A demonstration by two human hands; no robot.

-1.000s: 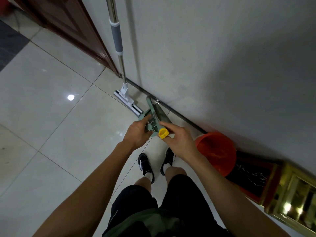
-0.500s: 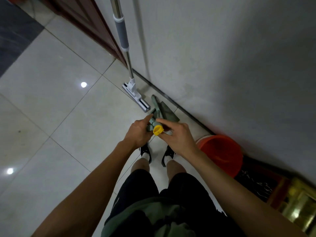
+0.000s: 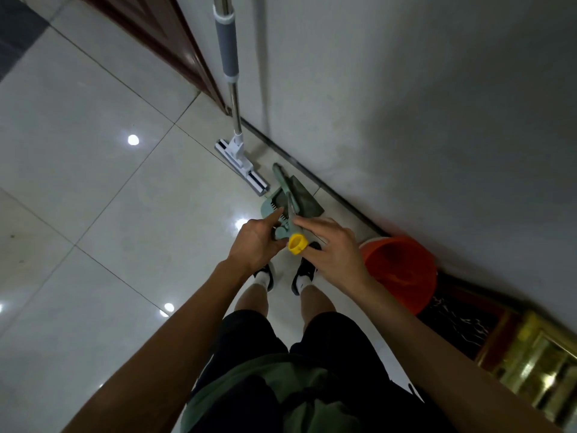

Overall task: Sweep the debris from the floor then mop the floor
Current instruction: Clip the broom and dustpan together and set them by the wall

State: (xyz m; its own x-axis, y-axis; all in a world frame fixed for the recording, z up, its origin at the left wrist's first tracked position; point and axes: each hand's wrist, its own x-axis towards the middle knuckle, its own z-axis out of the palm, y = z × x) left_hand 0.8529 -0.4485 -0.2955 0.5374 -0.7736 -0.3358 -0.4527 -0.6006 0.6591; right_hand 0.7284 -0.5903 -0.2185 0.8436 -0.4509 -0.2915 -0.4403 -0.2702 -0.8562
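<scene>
I hold a green broom and dustpan set (image 3: 292,195) upright in front of me, its dark bristles and pan down by the wall. My left hand (image 3: 256,242) grips the green handle part. My right hand (image 3: 332,248) holds the handle with the yellow end cap (image 3: 297,243), fingers partly extended along it. A flat mop (image 3: 240,157) with a grey grip leans against the wall just beyond, its white head on the tiles.
An orange bucket (image 3: 402,270) stands by the wall to my right, past it a red and gold cabinet (image 3: 530,348). A dark wooden door frame (image 3: 175,42) is at the top left. My feet (image 3: 284,273) stand on glossy white tiles (image 3: 93,170).
The view has tilted and drawn back a little from the wall. Both hands stay on the broom and dustpan handles, shifting slightly.
</scene>
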